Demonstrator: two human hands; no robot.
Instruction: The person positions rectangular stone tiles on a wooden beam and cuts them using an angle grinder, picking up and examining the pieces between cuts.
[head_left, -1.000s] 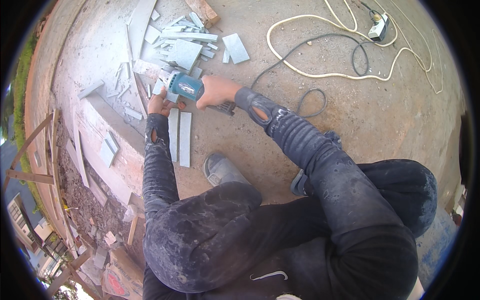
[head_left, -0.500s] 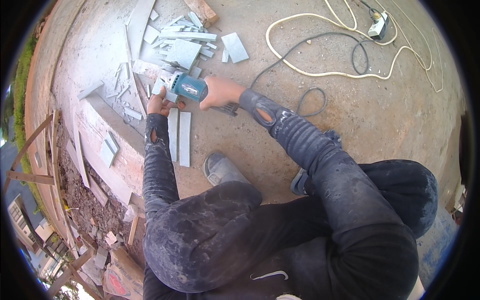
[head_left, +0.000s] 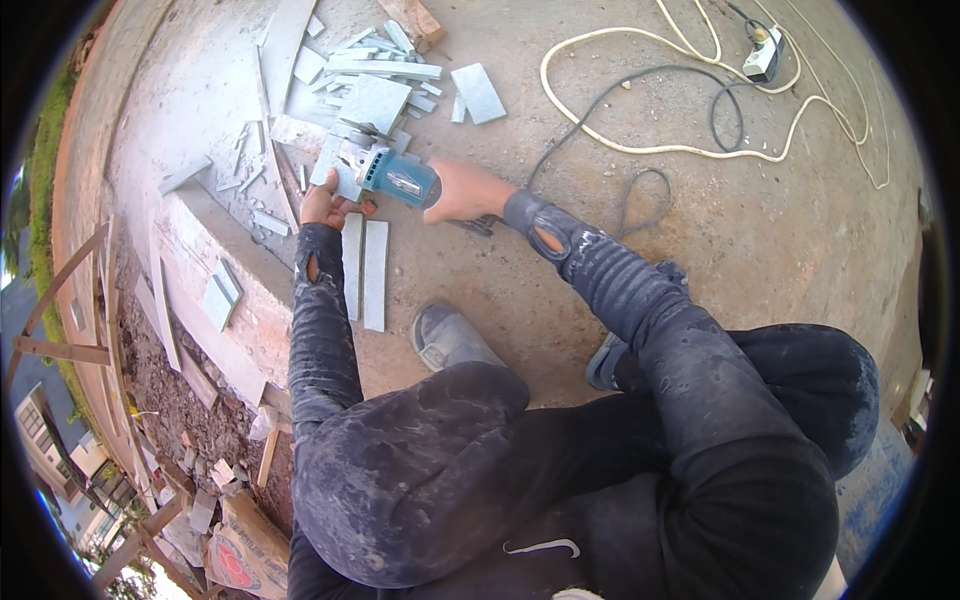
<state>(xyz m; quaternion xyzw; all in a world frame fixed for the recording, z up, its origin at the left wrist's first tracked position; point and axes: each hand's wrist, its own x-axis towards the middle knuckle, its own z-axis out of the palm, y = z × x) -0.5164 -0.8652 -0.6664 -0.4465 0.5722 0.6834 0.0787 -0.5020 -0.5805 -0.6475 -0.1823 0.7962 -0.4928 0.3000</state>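
Head view: Above dusty concrete ground [head_left: 500, 270], a teal angle grinder [head_left: 402, 178] points leftward from the right hand [head_left: 462, 190] wrapped around its rear; just beyond the left hand [head_left: 325, 207] lies its pinched grey tile piece [head_left: 329, 160].

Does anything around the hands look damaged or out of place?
The right sleeve and left sleeve each gape near the cuff, perhaps torn, perhaps thumbholes. Pale strips lie in a jumbled heap beyond the grinder.
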